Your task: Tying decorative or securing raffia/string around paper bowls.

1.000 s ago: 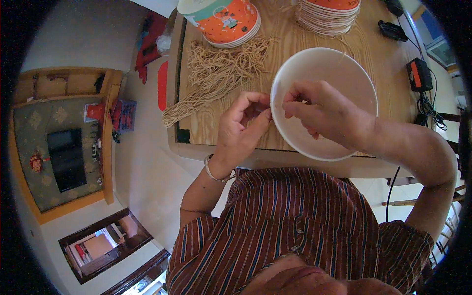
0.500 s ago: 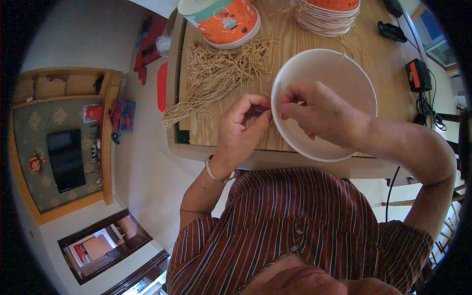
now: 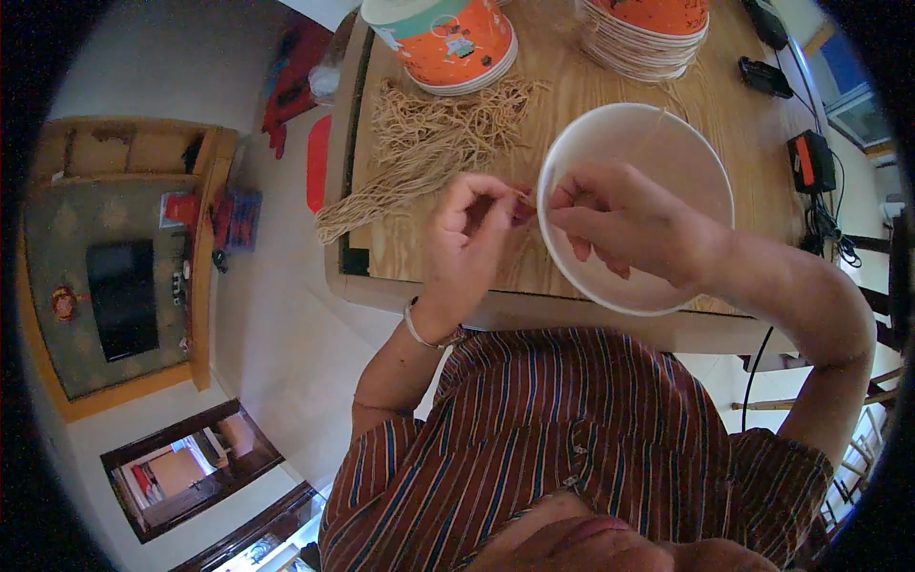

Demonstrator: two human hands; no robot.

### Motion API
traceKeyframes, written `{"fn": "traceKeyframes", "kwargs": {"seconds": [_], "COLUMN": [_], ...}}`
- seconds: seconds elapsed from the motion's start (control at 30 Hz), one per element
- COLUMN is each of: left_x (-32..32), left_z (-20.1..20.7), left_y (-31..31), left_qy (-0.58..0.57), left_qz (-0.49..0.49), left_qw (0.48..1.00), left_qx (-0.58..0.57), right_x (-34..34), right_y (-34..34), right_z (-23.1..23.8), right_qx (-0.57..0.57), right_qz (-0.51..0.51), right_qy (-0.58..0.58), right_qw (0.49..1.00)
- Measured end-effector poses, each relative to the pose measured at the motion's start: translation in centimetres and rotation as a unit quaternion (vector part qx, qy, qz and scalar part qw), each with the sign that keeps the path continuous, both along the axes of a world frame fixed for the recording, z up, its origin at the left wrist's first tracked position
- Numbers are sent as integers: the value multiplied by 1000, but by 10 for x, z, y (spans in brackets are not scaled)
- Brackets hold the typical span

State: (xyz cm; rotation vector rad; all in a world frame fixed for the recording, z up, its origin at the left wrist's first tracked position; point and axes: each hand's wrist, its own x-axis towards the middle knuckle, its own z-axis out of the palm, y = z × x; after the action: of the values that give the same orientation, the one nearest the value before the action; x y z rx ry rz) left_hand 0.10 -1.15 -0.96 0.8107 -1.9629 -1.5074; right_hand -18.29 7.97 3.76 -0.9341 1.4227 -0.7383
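A white-lined tub lies with its open mouth toward me near the table's front edge. My right hand reaches inside it, thumb and forefinger pinched at the left wall; what they hold is hidden. Outside that wall, my left hand is closed in a pinch, with a short bit of tan cord seeming to show at its fingertips beside the rim. Another thin tan strand shows at the tub's far rim. Left of the tub spreads a loose bundle of tan cords, crinkled at its far end.
Beyond the cords stands a stack of orange and green printed tubs. A second orange stack, with cords around its rims, is at the far right. A black and orange charger with coiled cables lies along the table's right side.
The view has shifted slightly, and the tub sits a little further right in it. My left fingertips have drawn slightly away from the rim. My right hand stays inside the tub.
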Motion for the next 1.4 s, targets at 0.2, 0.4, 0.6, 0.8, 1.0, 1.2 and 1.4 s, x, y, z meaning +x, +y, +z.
{"fn": "traceKeyframes", "kwargs": {"seconds": [0.2,0.4,0.6,0.8,1.0,1.2,1.4], "left_x": [5,-21,-37,-53,-61,-63,-57], "left_z": [12,34,36,54,52,43,46], "left_y": [-18,-20,-40,-51,-58,-62,-53], "left_qy": [156,155,43,-29,-12,12,60], "left_qz": [28,-104,-203,-296,-334,-339,-275], "left_qw": [987,949,884,916,912,904,927], "left_qx": [-38,-255,-419,-269,-237,-259,-248], "right_x": [-6,4,10,8,14,17,0], "right_y": [9,10,17,27,23,20,7], "right_z": [-11,-16,-7,-2,-4,2,3], "right_qx": [-97,-188,-266,-445,-439,-432,-285], "right_qz": [30,26,47,161,145,171,108], "right_qy": [37,132,303,498,623,655,469], "right_qw": [994,973,914,727,631,595,829]}}
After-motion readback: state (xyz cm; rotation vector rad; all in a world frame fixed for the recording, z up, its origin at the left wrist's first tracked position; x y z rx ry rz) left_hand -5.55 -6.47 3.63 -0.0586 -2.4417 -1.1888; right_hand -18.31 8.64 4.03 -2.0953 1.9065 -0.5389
